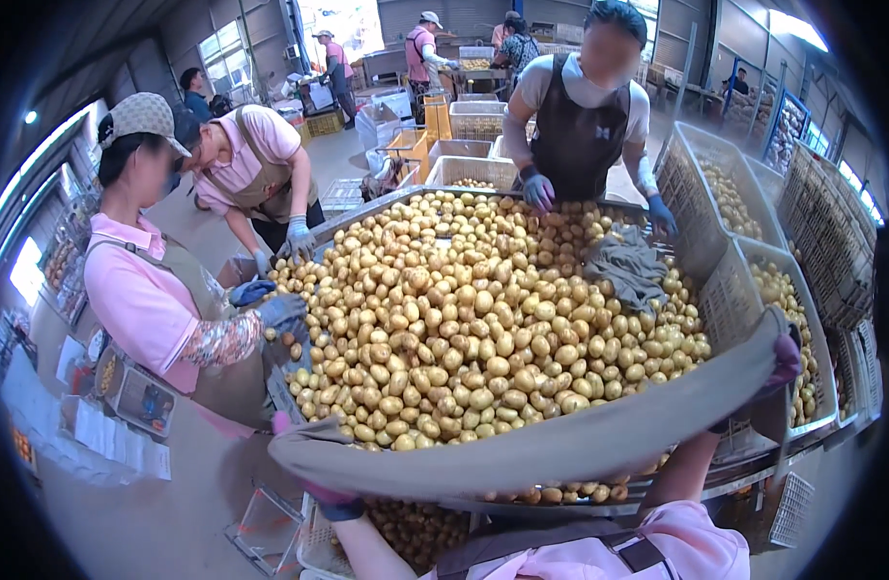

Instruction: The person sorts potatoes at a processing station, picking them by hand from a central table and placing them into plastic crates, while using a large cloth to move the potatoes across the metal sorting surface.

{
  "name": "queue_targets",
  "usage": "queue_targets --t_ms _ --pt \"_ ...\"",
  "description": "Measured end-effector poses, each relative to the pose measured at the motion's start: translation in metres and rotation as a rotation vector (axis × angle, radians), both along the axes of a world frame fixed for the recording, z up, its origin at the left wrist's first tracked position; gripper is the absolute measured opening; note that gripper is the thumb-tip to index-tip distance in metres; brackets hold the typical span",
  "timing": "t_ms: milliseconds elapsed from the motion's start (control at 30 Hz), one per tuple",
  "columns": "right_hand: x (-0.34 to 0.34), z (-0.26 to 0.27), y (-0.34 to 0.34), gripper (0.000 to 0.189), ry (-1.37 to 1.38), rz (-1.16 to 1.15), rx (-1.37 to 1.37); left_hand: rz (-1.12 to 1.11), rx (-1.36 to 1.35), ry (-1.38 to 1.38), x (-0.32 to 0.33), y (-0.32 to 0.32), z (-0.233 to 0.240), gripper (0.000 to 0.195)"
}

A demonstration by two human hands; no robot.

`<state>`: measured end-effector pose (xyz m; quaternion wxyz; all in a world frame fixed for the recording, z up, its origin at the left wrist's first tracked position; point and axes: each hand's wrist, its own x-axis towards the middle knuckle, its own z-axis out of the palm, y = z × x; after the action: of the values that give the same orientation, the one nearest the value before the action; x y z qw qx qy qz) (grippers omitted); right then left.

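A long grey-brown cloth (524, 449) is stretched between my two gloved hands above the near edge of a metal sorting table (347, 221). My left hand (331, 495), in a purple and dark glove, grips its left end, partly hidden by the folds. At the right, my right hand (786, 359) holds the other end, raised beside the crates. Under and beyond the cloth spreads a large heap of small yellow-brown produce (473, 319), round to oval; the kind is hard to settle. A crumpled grey cloth (629, 268) lies on the heap's far right.
Opposite stands a co-worker (582, 123) in a dark apron. Two more co-workers (147, 268) lean in at the left, their gloved hands near the heap. White plastic crates (727, 210) of produce line the right side. A filled crate (318, 540) sits below the near edge.
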<state>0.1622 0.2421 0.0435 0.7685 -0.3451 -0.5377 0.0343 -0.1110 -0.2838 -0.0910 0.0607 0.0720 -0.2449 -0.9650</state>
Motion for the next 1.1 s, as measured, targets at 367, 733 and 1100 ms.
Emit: queue_targets --t_ms 367,733,1100 --pt "-0.032 0.028 -0.023 0.017 -0.761 0.254 -0.072 0.11 -0.662 -0.177 0.021 -0.028 -0.063 0.036" --pt "-0.101 -0.077 -0.053 0.048 -0.796 0.753 -0.567 -0.042 -1.594 0.109 0.006 0.063 -0.099 0.055" --pt "-0.175 -0.194 -0.059 0.064 -1.465 0.556 -0.193 0.073 -1.002 -0.183 -0.032 0.061 -0.127 0.045"
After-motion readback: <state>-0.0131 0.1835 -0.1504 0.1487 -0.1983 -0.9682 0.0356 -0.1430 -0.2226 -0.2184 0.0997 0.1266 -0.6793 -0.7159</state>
